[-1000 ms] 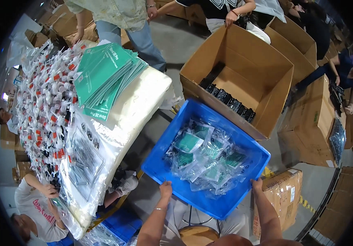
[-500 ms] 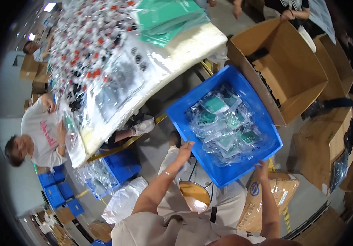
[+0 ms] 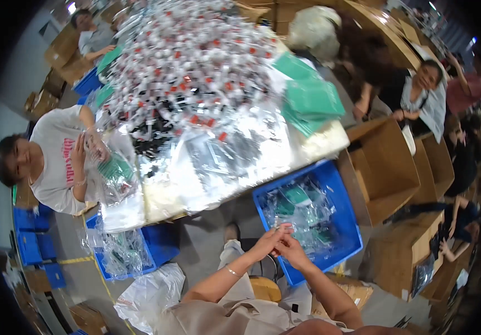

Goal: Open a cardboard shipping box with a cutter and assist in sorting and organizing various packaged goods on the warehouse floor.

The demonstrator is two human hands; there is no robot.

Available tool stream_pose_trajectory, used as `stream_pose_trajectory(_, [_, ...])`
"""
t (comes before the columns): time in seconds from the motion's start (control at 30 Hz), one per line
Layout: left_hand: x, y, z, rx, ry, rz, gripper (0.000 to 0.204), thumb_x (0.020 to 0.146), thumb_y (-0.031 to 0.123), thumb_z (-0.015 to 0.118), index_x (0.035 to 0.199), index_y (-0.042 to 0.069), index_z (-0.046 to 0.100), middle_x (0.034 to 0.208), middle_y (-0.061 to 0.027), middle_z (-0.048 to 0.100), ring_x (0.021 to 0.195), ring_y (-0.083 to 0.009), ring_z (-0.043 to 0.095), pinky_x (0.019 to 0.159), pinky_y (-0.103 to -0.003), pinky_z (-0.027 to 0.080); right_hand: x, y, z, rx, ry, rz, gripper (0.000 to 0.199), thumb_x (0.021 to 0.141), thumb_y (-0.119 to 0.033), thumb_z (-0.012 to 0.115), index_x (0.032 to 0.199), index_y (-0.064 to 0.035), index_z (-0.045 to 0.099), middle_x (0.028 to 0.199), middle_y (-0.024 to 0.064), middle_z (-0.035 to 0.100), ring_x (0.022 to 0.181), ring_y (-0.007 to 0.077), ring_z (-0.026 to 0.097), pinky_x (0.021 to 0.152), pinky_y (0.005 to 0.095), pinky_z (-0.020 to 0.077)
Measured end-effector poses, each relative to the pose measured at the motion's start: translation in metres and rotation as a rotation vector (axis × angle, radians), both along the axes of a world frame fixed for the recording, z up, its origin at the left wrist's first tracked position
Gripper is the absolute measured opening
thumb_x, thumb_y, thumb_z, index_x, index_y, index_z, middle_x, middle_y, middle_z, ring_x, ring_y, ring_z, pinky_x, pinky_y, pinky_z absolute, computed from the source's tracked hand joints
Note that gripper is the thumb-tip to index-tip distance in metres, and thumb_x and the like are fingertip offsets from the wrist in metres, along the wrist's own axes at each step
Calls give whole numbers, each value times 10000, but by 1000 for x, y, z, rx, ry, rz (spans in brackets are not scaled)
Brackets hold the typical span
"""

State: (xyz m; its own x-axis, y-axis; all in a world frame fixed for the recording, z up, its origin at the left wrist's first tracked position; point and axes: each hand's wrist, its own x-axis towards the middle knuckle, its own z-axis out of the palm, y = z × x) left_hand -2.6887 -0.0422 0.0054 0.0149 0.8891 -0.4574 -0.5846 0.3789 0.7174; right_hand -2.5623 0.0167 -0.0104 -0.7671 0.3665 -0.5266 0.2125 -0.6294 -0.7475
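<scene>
**Hands meet at the crate's near rim**

The left hand and right hand touch, fingers curled together; whether they pinch anything cannot be told. The blue crate of clear packets lies just beyond them.

Both off the rim of the blue plastic bin now: left hand and right hand touching together over its near edge.

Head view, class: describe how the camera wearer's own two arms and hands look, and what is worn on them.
Both forearms are bare, with no gloves on either hand. The left hand has a thin, pale bracelet at its wrist. The right hand shows nothing worn at hand or wrist. Beige clothing covers the body; whether it has short sleeves cannot be told.
</scene>
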Motion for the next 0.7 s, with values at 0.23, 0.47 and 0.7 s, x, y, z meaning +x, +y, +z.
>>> stream_pose_trajectory(0.23, [-152,-25,29,157,621,-49,289,900,257,404,1050,14,456,831,-113,563,639,-188,542,564,-305,447,-156,-24,41,37,-41,-151,126,842,-66,499,962,-30,517,808,19,556,711,121,555,631,240,456])
stream_pose_trajectory(0.47, [-342,-36,131,130,1662,152,409,822,252,506,1174,56,435,819,-131,492,720,-280,528,568,-375,434,-320,-7,50,1413,-23,429,189,718,-66,561,905,-50,543,838,107,542,767,276,535,676,361,438])
stream_pose_trajectory(0.7, [-430,-14,218,332,1903,45,400,722,57,485,1120,19,472,855,-151,470,765,-291,515,591,-369,450,-342,21,7,1796,74,427,220,690,-96,546,909,-75,533,915,114,497,845,293,486,731,403,388])
